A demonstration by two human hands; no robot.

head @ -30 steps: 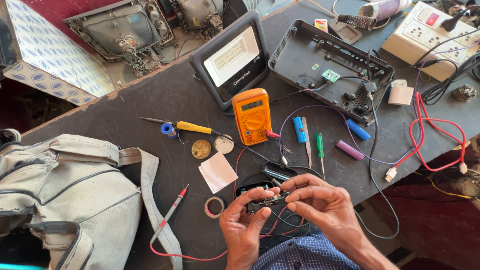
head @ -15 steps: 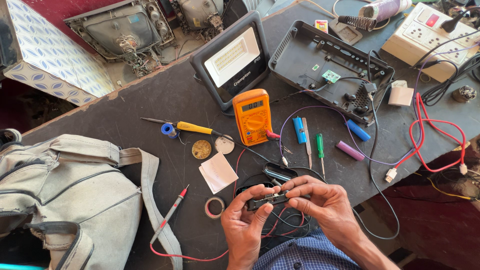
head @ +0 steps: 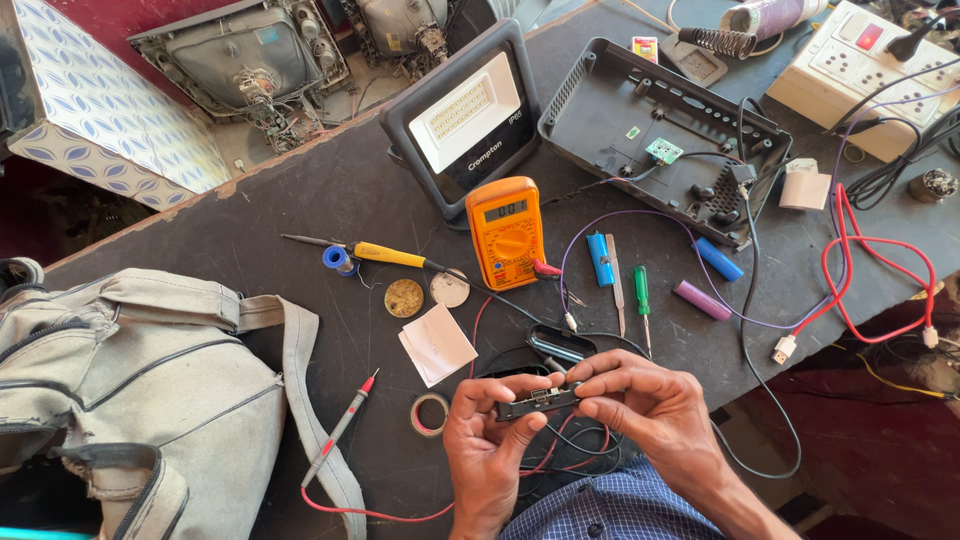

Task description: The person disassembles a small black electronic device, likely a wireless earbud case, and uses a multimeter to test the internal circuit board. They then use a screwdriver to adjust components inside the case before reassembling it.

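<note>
Hands have hardly shifted over the last second: the left hand (head: 487, 440) and right hand (head: 640, 410) pinch the ends of a small black part (head: 537, 402) between them. Just beyond the fingertips, a black casing (head: 560, 346) lies on the table (head: 300, 200), suggesting close work continues.

Sunlight falls hard across a dark table (head: 250, 200) set at a slant, its far edge worn and chipped pale. Beyond that edge, a red floor (head: 110, 20) shows under old television tubes (head: 245, 60) and a panel of blue-and-white patterned tiles (head: 110, 120). At the near right the ground lies in deep reddish shadow.
</note>
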